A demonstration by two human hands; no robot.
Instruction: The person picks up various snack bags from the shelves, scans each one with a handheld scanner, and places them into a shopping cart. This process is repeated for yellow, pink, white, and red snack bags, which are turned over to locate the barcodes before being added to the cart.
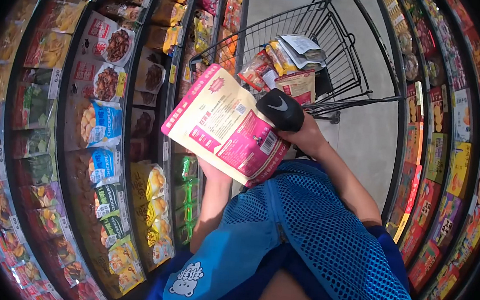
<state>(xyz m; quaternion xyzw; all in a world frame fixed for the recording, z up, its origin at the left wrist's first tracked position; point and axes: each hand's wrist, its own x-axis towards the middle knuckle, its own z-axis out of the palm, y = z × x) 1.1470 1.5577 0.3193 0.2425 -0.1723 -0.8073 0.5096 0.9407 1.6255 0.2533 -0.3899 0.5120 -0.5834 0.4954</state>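
Note:
A large cream-and-pink snack pouch (216, 122) is tilted in front of me, its printed back with a barcode facing up. My left hand (214, 169) grips it from beneath, with most of the fingers hidden behind the pouch. A black handheld barcode scanner (281, 109) sits over the pouch's right edge. My right hand (307, 134) is wrapped around the scanner, partly covered by its head. Just beyond, a similar cream-and-pink pouch (296, 86) lies in the cart beside a silvery pouch (300, 48) and a red clear-windowed bag (253, 71).
A black wire shopping cart (364, 102) stands ahead on the grey floor (360, 146). Shelves of bagged food, including blue chickpea bags (105, 124), line the left. Shelving with colourful boxes (459, 169) runs along the right. A blue mesh vest (325, 214) covers my front.

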